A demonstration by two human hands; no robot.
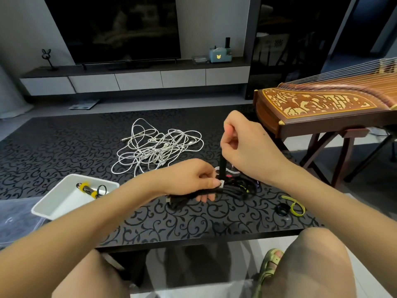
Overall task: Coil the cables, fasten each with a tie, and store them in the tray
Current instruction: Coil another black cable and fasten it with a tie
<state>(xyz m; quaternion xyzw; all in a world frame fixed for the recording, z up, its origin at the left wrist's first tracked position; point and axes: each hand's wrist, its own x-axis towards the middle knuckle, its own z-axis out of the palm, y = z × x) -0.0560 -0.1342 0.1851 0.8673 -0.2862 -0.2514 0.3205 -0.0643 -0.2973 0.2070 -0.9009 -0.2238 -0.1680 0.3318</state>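
Observation:
My left hand (194,179) grips a coiled black cable (187,200) low over the dark patterned table (64,147). My right hand (242,145) is above it and pinches a black tie strap (222,166) that runs straight up from the coil. A tangle of white cables (159,147) lies behind my hands at the table's middle. The white tray (60,201) sits at the front left and holds a coiled cable bound with yellow ties (89,190). More ties in mixed colours (242,183) lie partly hidden under my right wrist.
A yellow-green tie (295,206) and a black tie roll (282,209) lie at the front right. A wooden zither on a stand (322,108) is close to the table's right side. A TV and low cabinet (137,78) are behind. My knees are below the table's front edge.

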